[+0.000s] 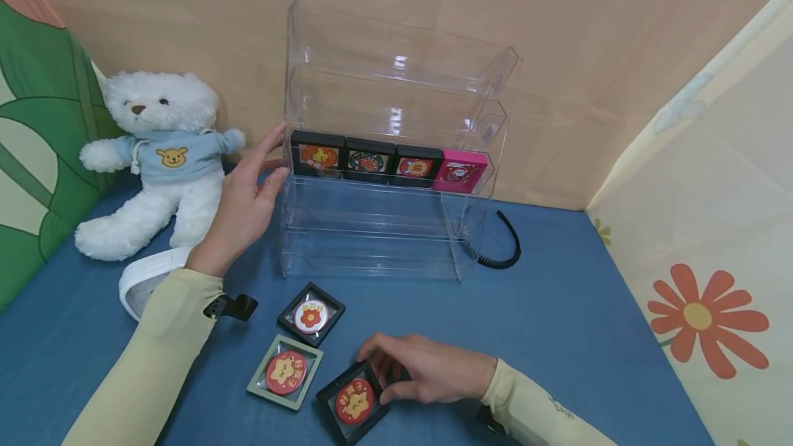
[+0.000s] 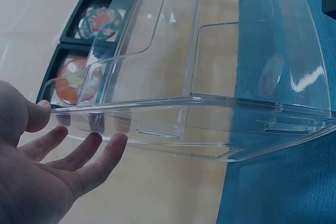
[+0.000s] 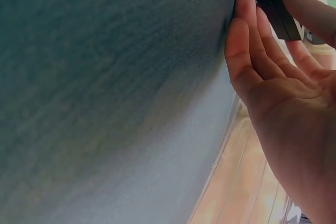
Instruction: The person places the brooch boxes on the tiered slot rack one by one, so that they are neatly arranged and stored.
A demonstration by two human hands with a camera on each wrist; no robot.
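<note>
My right hand [image 1: 427, 368] pinches the edge of a black square display case [image 1: 342, 424] with a round red star badge inside, low over the blue cloth. In the right wrist view that case [image 3: 273, 9] sits between thumb and fingers. My left hand [image 1: 243, 204] rests against the left side of a clear tiered rack [image 1: 372, 260]. Its fingers [image 2: 79, 169] are loosely extended along the side panel in the left wrist view. Nearby lie a green-framed case [image 1: 286, 372] with a red star badge and a black-framed case [image 1: 312, 315] with a flower badge.
Three black cases [image 1: 369, 160] and one pink case [image 1: 461, 171] stand in a row on the rack's middle tier. A white teddy bear [image 1: 164, 157] sits at left, near a white band-like object [image 1: 149, 274]. Behind the rack's right side lies a black coiled cord [image 1: 504, 261].
</note>
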